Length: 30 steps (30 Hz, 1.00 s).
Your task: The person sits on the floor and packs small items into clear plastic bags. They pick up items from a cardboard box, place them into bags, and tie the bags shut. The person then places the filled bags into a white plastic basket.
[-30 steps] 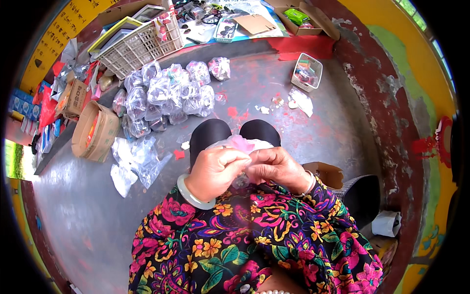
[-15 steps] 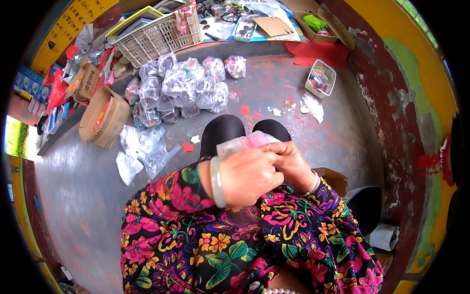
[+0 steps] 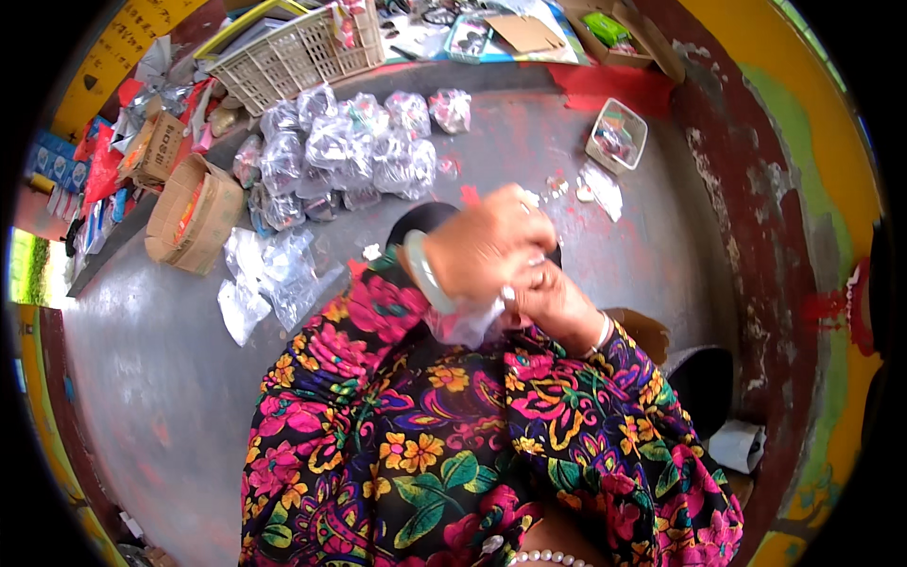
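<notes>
A clear plastic bag (image 3: 465, 326) with a pinkish tint hangs below my hands, close to the front of my flowered top. My right hand (image 3: 559, 304) is closed, its fingertips pinching the bag's gathered neck. Just above and to the left, my left hand (image 3: 487, 248) is closed with its fingers bent over the right fingers, at the bag's upper end. Motion blurs the left hand slightly, and its fingertips are partly hidden. What the bag contains is mostly covered by my hands and wrist.
Several filled clear bags (image 3: 331, 151) are piled on the grey floor ahead. Flat empty plastic bags (image 3: 279, 274) lie nearer left, beside a cardboard box (image 3: 194, 217). A small white basket (image 3: 619, 137) stands ahead right; a large plastic crate (image 3: 298, 61) stands behind the pile.
My left hand has risen and turned over the right hand. The bag, which pointed away over my knees, now hangs toward my body. The view has shifted slightly.
</notes>
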Motion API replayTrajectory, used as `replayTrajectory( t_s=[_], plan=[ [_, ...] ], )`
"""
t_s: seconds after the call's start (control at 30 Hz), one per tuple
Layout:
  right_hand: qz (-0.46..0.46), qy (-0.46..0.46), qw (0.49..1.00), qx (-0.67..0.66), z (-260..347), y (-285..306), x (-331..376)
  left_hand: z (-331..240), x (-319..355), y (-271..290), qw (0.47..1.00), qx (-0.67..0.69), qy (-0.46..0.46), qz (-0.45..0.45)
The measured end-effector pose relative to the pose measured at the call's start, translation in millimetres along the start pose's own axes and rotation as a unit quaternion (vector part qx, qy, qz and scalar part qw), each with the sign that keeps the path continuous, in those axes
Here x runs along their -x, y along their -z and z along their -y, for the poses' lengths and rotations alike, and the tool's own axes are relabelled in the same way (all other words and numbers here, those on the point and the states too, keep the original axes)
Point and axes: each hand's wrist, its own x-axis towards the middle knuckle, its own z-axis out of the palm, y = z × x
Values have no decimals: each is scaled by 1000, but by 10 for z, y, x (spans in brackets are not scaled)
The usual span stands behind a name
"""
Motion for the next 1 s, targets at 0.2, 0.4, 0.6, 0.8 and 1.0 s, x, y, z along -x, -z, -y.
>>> replayTrajectory(
  t_s=[0.2, 0.4, 0.6, 0.8, 1.0],
  plan=[
    [-115, -11, 991, -67, 99, -44, -45, 94, 399, 443, 984, 55, 166, 34],
    [-78, 9, 984, -158, -36, 33, -108, -205, 688, 138, 975, -28, 187, 115],
    [-96, 34, 980, -171, 27, 95, -53, -210, 770, -99, 985, -23, 169, 19],
    [-125, 80, 989, 15, 335, 131, 148, -155, 766, -33, 996, -4, 86, -19],
    [-94, 98, 990, 47, 528, 21, 230, -342, 668, 79, 956, 216, 190, -61]
  ],
)
